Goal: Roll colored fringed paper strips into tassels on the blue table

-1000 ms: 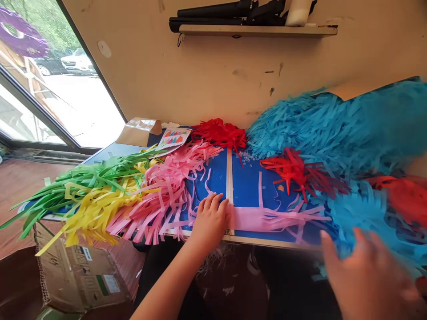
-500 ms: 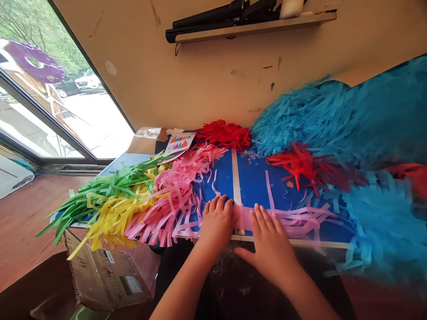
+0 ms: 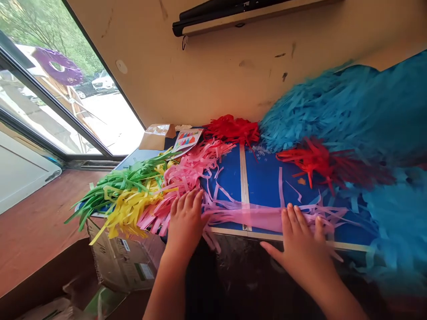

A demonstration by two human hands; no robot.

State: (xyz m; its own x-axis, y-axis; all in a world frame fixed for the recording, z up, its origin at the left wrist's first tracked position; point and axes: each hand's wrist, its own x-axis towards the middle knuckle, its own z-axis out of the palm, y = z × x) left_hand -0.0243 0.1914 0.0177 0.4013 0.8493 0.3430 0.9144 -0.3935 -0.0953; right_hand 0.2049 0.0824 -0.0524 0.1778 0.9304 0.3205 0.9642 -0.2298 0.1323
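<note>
A pale purple tissue-paper tassel lies stretched along the front edge of the blue table, its middle flat and both ends cut into thin strips. My left hand rests flat, palm down, where the left strips meet a heap of pink fringe. Over the tassel's right-hand strips lies my right hand, fingers stretched and thumb apart. Neither hand grips anything. Part of the strips is hidden under the hands.
Green fringe and yellow fringe lie left. Red bundles and a large blue fringe pile sit behind and right. A cardboard box stands below, near the window. A shelf juts from the wall.
My hands have slid apart along the purple tassel, the left one leftward and the right one rightward, uncovering its middle and left strips. The view has shifted a little.
</note>
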